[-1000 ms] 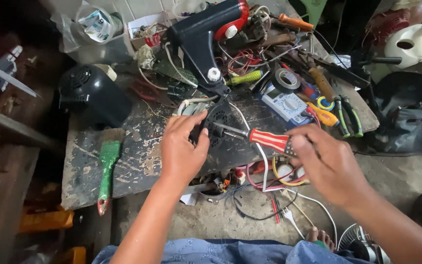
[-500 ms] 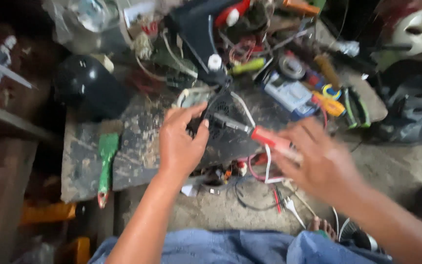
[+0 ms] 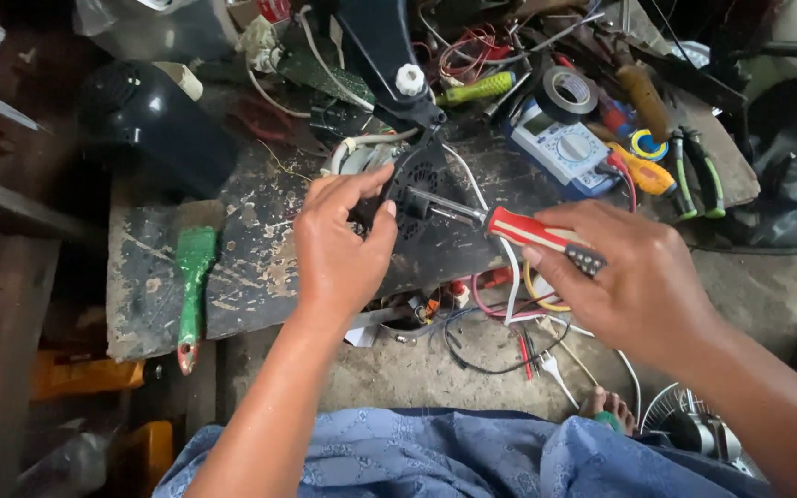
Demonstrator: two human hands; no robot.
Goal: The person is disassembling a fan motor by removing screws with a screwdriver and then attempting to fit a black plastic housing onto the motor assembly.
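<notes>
- The landmark here is the round black vented part [image 3: 422,198], a fan-motor-like housing lying on the worn dark tabletop [image 3: 251,277], just below a black stand arm with a white knob [image 3: 410,78].
- The left hand [image 3: 339,244] is closed around the left edge of that black part, thumb and forefinger pinching its rim; it appears to be bracing the part against turning.
- The right hand [image 3: 634,277], to the right of the part, has its fingers [image 3: 555,263] wrapped shut on the handle of a red-handled screwdriver [image 3: 532,231]. The steel shaft runs leftward and its tip meets the face of the part near the centre.
- Judged from this, the step in hand is driving or loosening a screw on the housing; whether the tip is seated in a screw head is too small to tell.
- The next move, as I judge it, calls for keeping the shaft in line with the screw, pressing inward while twisting, and a firm left-hand grip so the part cannot spin or slide.
- White and red wires [image 3: 500,295] trail from under the part toward the tabletop's front edge, near the shaft, and could snag.
- Behind and right of the part lie a blue-grey multimeter [image 3: 560,148], a roll of black tape [image 3: 569,92] and a yellow-green-handled screwdriver [image 3: 477,89].
- Well left of the part lies a green-handled brush [image 3: 191,277], and behind that a black rounded cover [image 3: 154,120].
</notes>
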